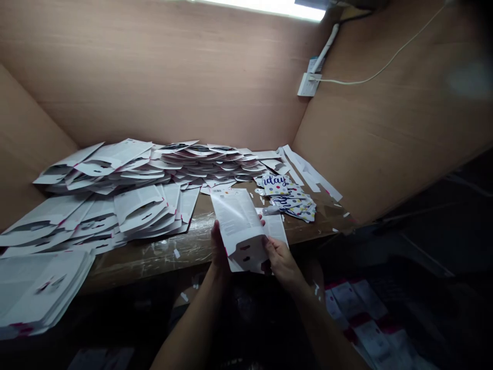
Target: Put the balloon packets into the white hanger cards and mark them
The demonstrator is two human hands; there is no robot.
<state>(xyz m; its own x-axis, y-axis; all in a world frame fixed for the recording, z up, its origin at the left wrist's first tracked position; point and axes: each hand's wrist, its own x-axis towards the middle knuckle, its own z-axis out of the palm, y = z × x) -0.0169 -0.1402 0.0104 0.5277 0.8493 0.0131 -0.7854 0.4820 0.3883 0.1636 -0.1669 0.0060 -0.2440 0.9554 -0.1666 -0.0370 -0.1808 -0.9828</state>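
Observation:
A white printed card sleeve (pixel 241 221) is held between both hands at the table's front edge, its flap with hanger slots toward me. My left hand (pixel 219 246) grips its left side, thumb along the edge and the other fingers hidden behind. With thumb and fingers, my right hand (pixel 279 259) pinches the flap end at the lower right. Beneath the sleeve another white printed sheet (pixel 275 226) lies on the table. Just beyond it sits a small pile of dotted cards (pixel 292 198) with blue lettering.
Piles of white sleeves (pixel 131 164) cover the back and left of the table (pixel 154 257). A neat stack (pixel 38 293) stands at the front left. White paper strips (pixel 308 169) lie by the right wall, below a socket (pixel 309 85). More packets (pixel 365 318) show low on the right.

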